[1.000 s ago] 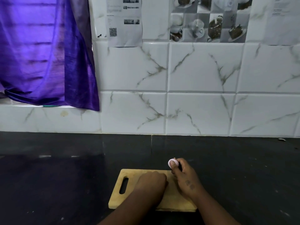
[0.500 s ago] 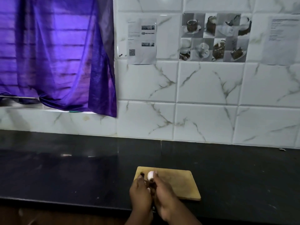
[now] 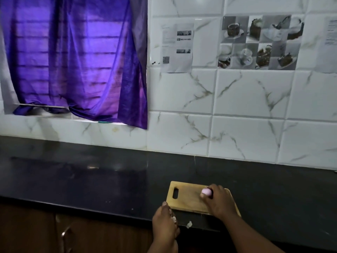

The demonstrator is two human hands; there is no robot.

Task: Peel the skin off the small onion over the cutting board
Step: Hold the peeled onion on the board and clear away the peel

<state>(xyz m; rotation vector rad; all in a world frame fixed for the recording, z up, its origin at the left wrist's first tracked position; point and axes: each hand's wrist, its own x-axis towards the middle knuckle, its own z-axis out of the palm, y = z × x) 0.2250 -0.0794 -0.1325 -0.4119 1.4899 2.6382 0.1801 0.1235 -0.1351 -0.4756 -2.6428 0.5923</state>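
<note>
A small pale pink onion [image 3: 206, 191] is pinched in the fingertips of my right hand [image 3: 219, 202], just above the wooden cutting board [image 3: 187, 197]. My left hand [image 3: 165, 223] hangs off the board's near left corner, over the counter's front edge. Its fingers are curled, with small pale bits of skin [image 3: 173, 218] at the fingertips. A loose scrap of onion skin [image 3: 189, 224] lies on the counter near that hand.
The board lies on a black counter [image 3: 91, 179] close to its front edge. A white marble-look tiled wall [image 3: 255, 114] stands behind. A purple curtain [image 3: 76, 57] hangs at the left. A wooden cabinet with a metal handle [image 3: 65, 234] is below the counter.
My hands have parted: the right one carried the onion to the right over the board, and the left one dropped back to the counter's front edge. The camera shifted left.
</note>
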